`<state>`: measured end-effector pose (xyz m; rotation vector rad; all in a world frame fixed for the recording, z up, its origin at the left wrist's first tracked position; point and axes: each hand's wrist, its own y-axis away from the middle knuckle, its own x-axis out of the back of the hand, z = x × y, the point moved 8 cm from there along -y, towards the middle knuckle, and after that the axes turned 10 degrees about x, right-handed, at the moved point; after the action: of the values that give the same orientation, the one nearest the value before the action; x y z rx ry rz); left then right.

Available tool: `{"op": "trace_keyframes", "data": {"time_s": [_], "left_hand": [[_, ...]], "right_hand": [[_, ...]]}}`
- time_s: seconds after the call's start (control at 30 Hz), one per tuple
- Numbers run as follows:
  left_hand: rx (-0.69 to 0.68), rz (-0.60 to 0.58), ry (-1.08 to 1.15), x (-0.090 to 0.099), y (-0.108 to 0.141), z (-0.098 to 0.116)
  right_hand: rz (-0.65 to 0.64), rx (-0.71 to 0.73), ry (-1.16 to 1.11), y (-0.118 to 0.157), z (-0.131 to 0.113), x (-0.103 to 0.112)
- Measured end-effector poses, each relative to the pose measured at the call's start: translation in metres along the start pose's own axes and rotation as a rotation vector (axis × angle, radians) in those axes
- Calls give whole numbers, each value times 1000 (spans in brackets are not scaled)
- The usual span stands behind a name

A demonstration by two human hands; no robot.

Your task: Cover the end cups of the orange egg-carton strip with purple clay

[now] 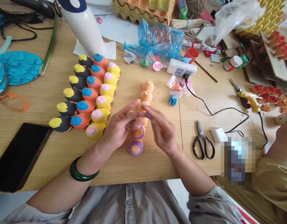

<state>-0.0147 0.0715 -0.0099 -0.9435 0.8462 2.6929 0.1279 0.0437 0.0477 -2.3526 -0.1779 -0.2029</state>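
A strip of egg-carton cups (135, 147) painted light orange runs away from me on the table; the nearest cups carry purple rings. Over its middle, my left hand (120, 126) is closed on what looks like a small clear plastic bag (134, 125), partly hidden by the fingers. My right hand (163, 129) pinches a bit of purple clay (148, 115) close to the left fingertips. To the left stand three painted carton strips: black cups with yellow tops (67, 109), orange cups with blue tops (84, 106), and yellow cups with pink tops (101, 101).
Black scissors (203, 144) and a white plug adapter (217, 135) lie at right, near a yellow glue gun (251, 101). A power strip (181, 67) trails its cable. A dark phone-like slab (19, 155) lies left, a white bottle (87, 31) behind. Another person's arm (283, 140) rests far right.
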Motion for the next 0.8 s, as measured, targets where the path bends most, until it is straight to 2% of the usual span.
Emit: {"op": "trace_keyframes", "data": {"time_s": [0.1,0.17,0.23,0.33,0.4,0.5,0.57,0.67,0.8], "left_hand": [[49,-18,64,-2,-2,0],[93,-7,99,-3,-2,-3],[145,-18,132,-5,-2,-8],[191,-75,161,-9,0,-12],[188,-108,155,-11,1,-11],[151,-119,141,-9,0,-4],[137,-80,128,-4,-2,-2],[142,31,103,10,-6,-4],[106,118,116,18,-7,-4]], "right_hand": [[248,-138,-32,2,10,23],[295,-157,-29,3,10,27],[235,-98,-34,1,5,20],[-20,56,-51,-1,-6,-8],[-95,62,-57,1,-5,-16],[109,-74,-69,3,7,3],[223,-149,-68,5,12,17],[200,-197,-23,6,14,19],[97,-121,69,6,6,10]]}}
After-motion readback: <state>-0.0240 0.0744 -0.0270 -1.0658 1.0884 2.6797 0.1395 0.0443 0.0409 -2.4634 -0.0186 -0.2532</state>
